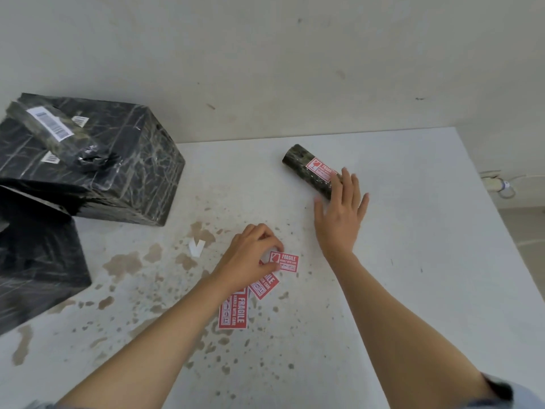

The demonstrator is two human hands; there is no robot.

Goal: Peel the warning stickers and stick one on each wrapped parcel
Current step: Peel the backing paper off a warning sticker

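White counter (413, 261), stained w/ brown blotches on its left-centre part, fills most of the view; plain wall behind. Far left: big box parcel (118, 172) in dark marbled wrap, w/ a smaller wrapped parcel (59, 137) lying tilted on top, white barcode label on it. Near left: another dark wrapped parcel (35, 276), partly cut off by frame edge. Centre-right, farther back: wrapped tube parcel (306, 169) lying on its side on the counter, red FRAGILE sticker already on its upper face. Right hand (339, 214) sits at the tube's near end, palm down, fingers spread flat, fingertips touching the wrap; grip not closed on anything. Left hand (253, 255) is near centre, grip pinching the left edge of a red FRAGILE sticker (284, 262) btwn thumb and fingers, sticker low over the counter. Two more FRAGILE stickers lie just near of it: one (264, 286) partly under the hand, a larger-looking one (233, 312) beside the left wrist. Small white backing scrap (196, 247) lies left of the left hand.
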